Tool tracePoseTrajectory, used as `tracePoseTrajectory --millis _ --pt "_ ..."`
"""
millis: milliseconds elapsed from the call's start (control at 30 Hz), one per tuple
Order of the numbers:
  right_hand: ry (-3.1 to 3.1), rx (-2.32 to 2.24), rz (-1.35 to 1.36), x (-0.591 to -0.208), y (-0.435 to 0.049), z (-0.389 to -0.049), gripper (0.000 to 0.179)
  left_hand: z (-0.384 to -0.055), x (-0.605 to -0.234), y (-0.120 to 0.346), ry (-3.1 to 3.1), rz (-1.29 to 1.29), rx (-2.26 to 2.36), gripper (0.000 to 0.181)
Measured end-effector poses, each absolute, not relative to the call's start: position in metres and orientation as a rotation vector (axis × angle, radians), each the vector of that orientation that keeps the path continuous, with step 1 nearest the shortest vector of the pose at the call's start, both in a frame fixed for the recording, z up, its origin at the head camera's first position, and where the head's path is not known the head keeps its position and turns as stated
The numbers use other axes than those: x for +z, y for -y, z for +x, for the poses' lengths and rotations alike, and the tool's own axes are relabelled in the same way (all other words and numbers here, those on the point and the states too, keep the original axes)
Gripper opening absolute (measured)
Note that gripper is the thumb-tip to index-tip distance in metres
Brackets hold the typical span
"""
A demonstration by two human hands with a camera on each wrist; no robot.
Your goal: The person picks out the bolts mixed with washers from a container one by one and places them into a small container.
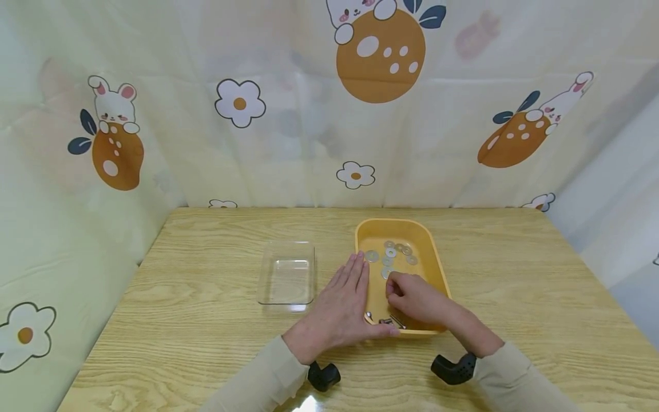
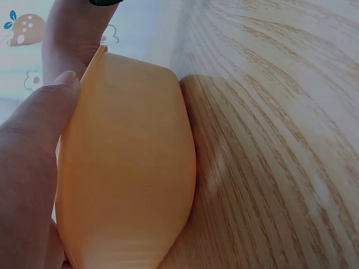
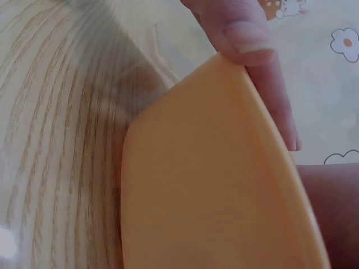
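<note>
A yellow plastic bin holds several flat metal washers, spread over its far half. Several small screws lie at its near end. My left hand rests on the bin, its straight fingers along the left rim and its thumb on the near rim. In the left wrist view that thumb lies against the rim. My right hand is inside the bin with curled fingers, fingertips right beside the nearest washer. I cannot tell whether the right fingers hold anything. The bin wall mostly hides that hand in the right wrist view.
A clear square plastic box stands on the wooden table, left of the bin. Behind the table hangs a patterned curtain. Black wrist cameras sit on both wrists.
</note>
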State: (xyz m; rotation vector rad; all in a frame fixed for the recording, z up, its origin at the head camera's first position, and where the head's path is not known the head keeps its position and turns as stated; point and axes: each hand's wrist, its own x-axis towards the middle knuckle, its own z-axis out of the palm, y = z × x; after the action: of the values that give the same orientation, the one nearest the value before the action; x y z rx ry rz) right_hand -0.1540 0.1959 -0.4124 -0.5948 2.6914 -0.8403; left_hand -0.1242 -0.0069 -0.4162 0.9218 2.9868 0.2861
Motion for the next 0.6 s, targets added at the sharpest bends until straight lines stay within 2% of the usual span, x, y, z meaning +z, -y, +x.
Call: tracePoseTrajectory --millis 200,600 --pt "-2.659 -0.927 -0.637 -0.4135 -0.1996 -0.1558 0.009 -0.1237 -0.4175 0.0072 -2.987 0.928 0.278 0.127" --pt "-2.252 -1.343 -0.393 -0.411 -0.205 -0.1613 0.021 -0.1246 -0.4169 0.0072 -2.986 0.913 0.304 0.127"
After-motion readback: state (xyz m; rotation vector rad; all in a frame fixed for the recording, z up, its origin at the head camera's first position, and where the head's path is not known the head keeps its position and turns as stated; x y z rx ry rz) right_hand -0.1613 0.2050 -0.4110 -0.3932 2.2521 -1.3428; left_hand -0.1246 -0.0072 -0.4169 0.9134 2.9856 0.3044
